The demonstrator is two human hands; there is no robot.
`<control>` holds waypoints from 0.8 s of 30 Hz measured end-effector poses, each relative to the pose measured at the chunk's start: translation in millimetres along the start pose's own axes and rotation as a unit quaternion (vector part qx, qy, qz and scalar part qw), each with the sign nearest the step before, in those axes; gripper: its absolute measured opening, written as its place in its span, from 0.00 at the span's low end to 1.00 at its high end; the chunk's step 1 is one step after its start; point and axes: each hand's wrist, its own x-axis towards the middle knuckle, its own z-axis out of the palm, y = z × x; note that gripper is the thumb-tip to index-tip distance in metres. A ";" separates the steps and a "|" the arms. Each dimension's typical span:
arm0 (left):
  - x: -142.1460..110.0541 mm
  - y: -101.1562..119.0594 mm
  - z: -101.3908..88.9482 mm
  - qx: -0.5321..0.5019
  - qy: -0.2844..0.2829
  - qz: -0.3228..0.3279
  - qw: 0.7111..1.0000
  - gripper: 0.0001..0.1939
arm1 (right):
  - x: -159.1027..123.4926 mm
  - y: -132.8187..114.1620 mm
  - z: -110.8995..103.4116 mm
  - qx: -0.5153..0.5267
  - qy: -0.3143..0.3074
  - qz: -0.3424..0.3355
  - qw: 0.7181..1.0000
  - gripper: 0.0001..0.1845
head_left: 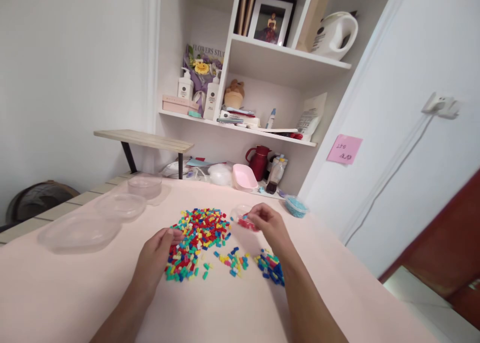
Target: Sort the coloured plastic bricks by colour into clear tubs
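My left hand [159, 248] is at the left edge of a large pile of small, brightly coloured toy bricks [204, 228]. Its fingers are loosely stretched towards the bricks, and nothing shows in them. Over a small clear container [244, 209] with red bricks [247, 225] inside is my right hand [269, 225]. Thumb and fingertips are pinched together there; anything between them is too small or hidden to name. Two smaller groups lie nearer me: mixed bricks [234, 262] in the middle, and mostly blue and green bricks [270, 269] partly hidden by my right forearm.
Clear plastic containers [80, 232] stand along the table's left side. At the right back edge is a tub of light blue pieces [296, 207]. A pink basin [244, 178], a red jug [259, 162] and a bottle [275, 175] stand behind, under the shelves [270, 65].
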 end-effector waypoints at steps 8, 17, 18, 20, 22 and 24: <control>-0.4 4.8 -1.7 0.012 0.004 -0.024 1.000 0.21 | 10.9 23.2 -17.1 -0.070 0.212 -0.006 0.975 0.14; 2.8 6.5 0.2 0.029 -0.002 -0.028 0.999 0.21 | 15.6 28.4 -27.4 -0.042 0.217 -0.010 0.975 0.16; 3.0 6.3 0.5 0.027 -0.002 -0.029 0.999 0.21 | 15.3 28.3 -28.0 -0.046 0.217 -0.009 0.975 0.17; 3.3 5.7 0.8 0.023 -0.002 -0.034 0.999 0.21 | 14.2 27.0 -28.7 -0.049 0.229 -0.016 0.972 0.18; 3.8 4.5 0.9 0.020 -0.003 -0.037 0.999 0.21 | 12.8 23.8 -28.0 -0.048 0.249 -0.032 0.967 0.19; 4.5 3.2 0.9 0.017 -0.004 -0.034 0.999 0.22 | 11.7 18.8 -24.0 -0.048 0.254 -0.048 0.965 0.18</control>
